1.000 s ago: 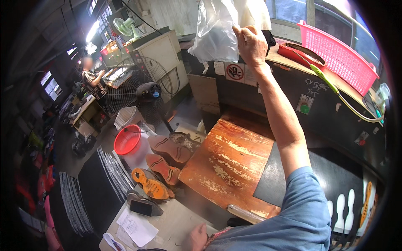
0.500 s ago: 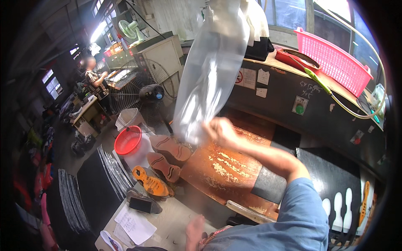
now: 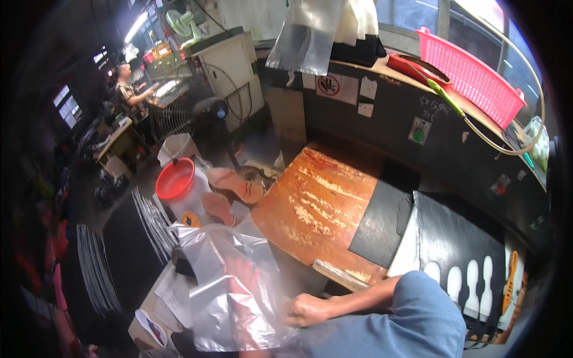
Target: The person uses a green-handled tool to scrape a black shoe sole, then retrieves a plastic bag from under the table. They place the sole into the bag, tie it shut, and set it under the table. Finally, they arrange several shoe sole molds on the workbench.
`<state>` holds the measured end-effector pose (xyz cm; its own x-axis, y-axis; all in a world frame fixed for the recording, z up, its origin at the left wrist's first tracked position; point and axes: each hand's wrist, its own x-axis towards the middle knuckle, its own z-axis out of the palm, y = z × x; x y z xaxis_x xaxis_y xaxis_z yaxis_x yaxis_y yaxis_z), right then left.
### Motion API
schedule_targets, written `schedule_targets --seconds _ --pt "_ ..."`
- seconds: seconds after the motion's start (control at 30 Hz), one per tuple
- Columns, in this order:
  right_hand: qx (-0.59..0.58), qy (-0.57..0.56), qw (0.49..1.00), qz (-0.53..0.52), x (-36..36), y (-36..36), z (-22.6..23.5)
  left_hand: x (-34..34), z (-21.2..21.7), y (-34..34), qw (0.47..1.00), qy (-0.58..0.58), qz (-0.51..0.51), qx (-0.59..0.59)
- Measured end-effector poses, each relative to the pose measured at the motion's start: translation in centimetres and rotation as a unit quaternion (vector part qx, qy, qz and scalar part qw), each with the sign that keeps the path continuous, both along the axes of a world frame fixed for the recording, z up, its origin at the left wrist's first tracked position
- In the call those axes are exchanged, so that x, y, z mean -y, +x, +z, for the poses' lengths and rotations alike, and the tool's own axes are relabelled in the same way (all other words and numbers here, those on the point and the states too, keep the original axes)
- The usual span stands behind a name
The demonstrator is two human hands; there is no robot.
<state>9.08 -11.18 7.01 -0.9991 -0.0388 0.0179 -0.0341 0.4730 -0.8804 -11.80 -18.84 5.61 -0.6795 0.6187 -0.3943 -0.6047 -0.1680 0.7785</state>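
A clear plastic bag (image 3: 206,286) hangs spread out over the near left of the bench. My right hand (image 3: 307,310) is closed at its right edge, gripping the film. Through the film shows my left hand (image 3: 243,295), blurred by the plastic, its fingers looking stretched out. Whether that hand is inside the bag or only behind it, I cannot tell. Beyond the bag lie brown sole-shaped pieces (image 3: 236,185) and part of an orange one (image 3: 190,219). Written paper (image 3: 173,298) is partly covered by the bag.
A worn brown board (image 3: 316,197) lies ahead, with black sheets and white sole-shaped templates (image 3: 473,286) to its right. More clear bags (image 3: 307,42) hang at the machine's ledge. A red basin (image 3: 175,180), a floor fan (image 3: 209,110) and a pink basket (image 3: 471,77) stand around. Another person (image 3: 131,92) works far left.
My right hand has come down and nearer from above the board, bringing the clear bag with it. The bag now covers my left hand and part of the bench.
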Motion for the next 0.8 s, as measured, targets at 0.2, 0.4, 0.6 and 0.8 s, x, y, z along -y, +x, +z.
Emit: schedule_targets --seconds 0.2,0.4,0.6,0.8 --pt "-0.061 0.129 0.986 0.084 1.4 -0.6 -1.9 6.0 -1.5 2.1 1.000 0.006 -0.008 -0.025" --pt "0.063 0.120 0.986 0.095 1.9 0.7 0.3 10.0 -1.4 4.7 0.998 0.051 -0.027 -0.033" --pt "-0.039 0.003 0.996 -0.080 -5.3 7.6 11.9 12.1 0.6 5.9 0.989 0.124 -0.073 -0.040" --pt "0.072 -0.185 0.918 -0.344 -5.8 1.2 5.8 14.0 2.0 7.1 0.961 0.226 -0.154 -0.039"
